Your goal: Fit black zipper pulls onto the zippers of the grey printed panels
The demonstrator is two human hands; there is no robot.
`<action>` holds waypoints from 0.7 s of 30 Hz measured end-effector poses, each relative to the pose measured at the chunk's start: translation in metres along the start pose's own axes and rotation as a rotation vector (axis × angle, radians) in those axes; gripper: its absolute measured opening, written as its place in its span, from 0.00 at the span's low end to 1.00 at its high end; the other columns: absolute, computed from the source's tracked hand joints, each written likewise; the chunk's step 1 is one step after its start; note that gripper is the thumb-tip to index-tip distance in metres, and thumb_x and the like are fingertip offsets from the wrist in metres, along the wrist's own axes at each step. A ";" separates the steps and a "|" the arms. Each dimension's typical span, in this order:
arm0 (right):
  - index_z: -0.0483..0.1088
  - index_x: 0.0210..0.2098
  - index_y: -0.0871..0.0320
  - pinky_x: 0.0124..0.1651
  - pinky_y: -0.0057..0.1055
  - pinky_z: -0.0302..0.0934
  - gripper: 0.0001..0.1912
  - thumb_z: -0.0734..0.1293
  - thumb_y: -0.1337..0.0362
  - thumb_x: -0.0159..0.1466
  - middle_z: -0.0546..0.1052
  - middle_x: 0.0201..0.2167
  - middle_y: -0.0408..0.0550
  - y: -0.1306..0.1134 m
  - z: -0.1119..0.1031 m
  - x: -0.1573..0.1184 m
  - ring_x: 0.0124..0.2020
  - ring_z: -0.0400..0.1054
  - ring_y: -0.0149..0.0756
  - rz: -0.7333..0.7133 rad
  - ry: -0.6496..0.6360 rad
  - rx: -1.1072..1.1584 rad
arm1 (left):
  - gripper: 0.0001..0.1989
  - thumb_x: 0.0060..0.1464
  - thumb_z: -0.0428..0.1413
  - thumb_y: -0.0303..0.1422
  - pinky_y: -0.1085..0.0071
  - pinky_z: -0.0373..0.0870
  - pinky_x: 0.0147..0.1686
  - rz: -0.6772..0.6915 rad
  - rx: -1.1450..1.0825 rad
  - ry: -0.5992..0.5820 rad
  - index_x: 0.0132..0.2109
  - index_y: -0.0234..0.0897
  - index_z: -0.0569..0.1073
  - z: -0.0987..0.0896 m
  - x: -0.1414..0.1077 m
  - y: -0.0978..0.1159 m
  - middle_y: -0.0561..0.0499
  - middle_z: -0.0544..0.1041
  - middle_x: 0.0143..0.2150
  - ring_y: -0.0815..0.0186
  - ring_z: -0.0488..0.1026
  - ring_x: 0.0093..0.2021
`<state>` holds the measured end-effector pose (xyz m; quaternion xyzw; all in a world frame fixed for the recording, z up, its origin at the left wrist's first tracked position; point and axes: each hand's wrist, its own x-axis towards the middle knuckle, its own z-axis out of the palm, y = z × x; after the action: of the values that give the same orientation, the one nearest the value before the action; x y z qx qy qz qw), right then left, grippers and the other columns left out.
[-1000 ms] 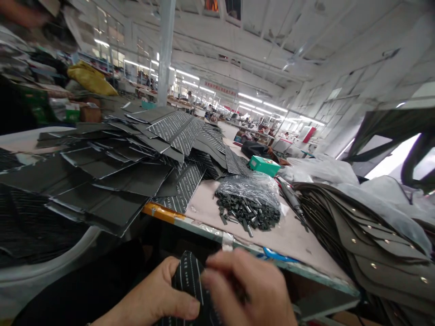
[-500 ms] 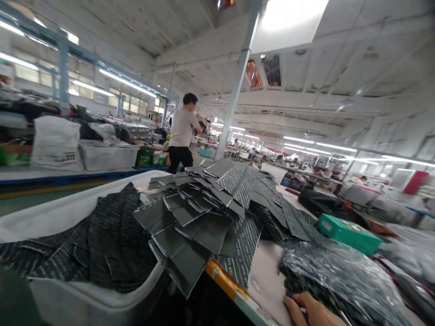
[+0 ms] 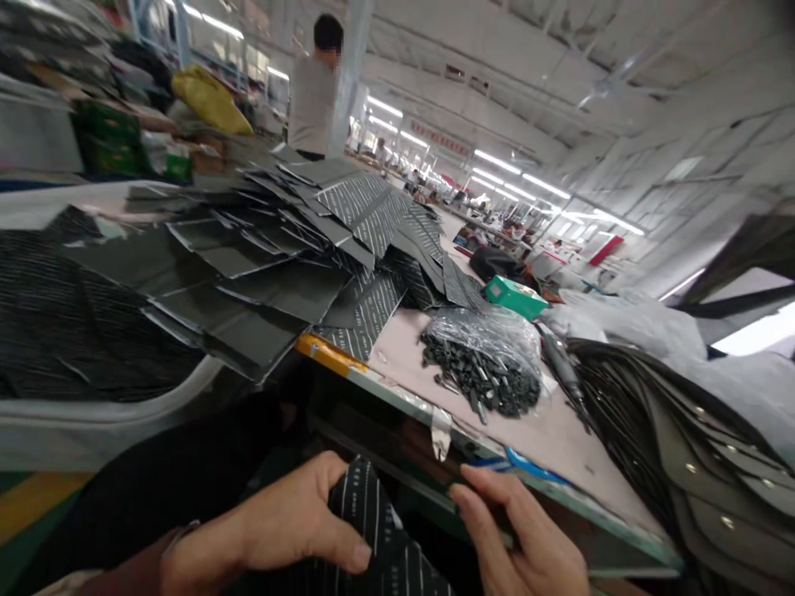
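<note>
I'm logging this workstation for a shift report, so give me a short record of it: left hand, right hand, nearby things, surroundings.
Left hand: pinches a dark pinstriped panel
Right hand: fingers extended, nearest the worktable
Nearby things: clear plastic bag of small dark parts; stack of riveted dark panels
Surroundings: heap of dark panels; green box; standing co-worker; distant workbenches under strip lights
</note>
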<state>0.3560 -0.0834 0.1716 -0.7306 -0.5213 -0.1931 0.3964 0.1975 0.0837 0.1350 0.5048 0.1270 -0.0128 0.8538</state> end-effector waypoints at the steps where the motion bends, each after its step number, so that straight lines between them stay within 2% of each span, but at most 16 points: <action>1: 0.75 0.41 0.53 0.39 0.24 0.69 0.07 0.67 0.57 0.69 0.82 0.32 0.42 0.000 0.001 -0.004 0.32 0.78 0.34 -0.023 -0.023 0.008 | 0.08 0.35 0.69 0.29 0.77 0.65 0.27 -0.029 0.001 -0.025 0.28 0.34 0.82 0.001 0.002 -0.002 0.54 0.77 0.24 0.71 0.67 0.24; 3: 0.74 0.42 0.55 0.38 0.22 0.69 0.04 0.68 0.62 0.69 0.81 0.31 0.43 0.003 0.006 -0.009 0.32 0.78 0.32 -0.094 -0.066 0.019 | 0.08 0.37 0.68 0.28 0.77 0.65 0.28 -0.057 -0.006 -0.056 0.30 0.33 0.83 -0.001 0.003 -0.003 0.53 0.77 0.25 0.71 0.67 0.24; 6: 0.73 0.42 0.58 0.40 0.23 0.69 0.03 0.68 0.67 0.68 0.81 0.31 0.45 0.007 0.015 -0.006 0.32 0.77 0.31 -0.163 -0.060 0.019 | 0.07 0.38 0.68 0.28 0.77 0.64 0.28 -0.067 0.001 -0.076 0.30 0.33 0.82 -0.004 0.002 -0.004 0.54 0.77 0.25 0.72 0.66 0.24; 11: 0.74 0.39 0.61 0.39 0.25 0.68 0.07 0.66 0.65 0.70 0.80 0.29 0.46 0.008 0.023 0.003 0.31 0.76 0.32 -0.169 -0.033 -0.033 | 0.09 0.40 0.68 0.30 0.73 0.68 0.32 -0.074 0.023 -0.087 0.32 0.33 0.83 -0.007 0.005 -0.004 0.51 0.80 0.29 0.67 0.72 0.28; 21: 0.76 0.39 0.63 0.40 0.26 0.67 0.08 0.66 0.65 0.70 0.81 0.30 0.49 0.007 0.024 0.007 0.31 0.76 0.33 -0.200 -0.054 -0.050 | 0.08 0.43 0.67 0.29 0.75 0.67 0.33 -0.070 0.043 -0.137 0.35 0.33 0.83 -0.009 0.009 -0.002 0.52 0.79 0.30 0.67 0.71 0.30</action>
<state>0.3616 -0.0616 0.1589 -0.6895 -0.5971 -0.2251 0.3425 0.2040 0.0913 0.1267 0.5164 0.0854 -0.0801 0.8483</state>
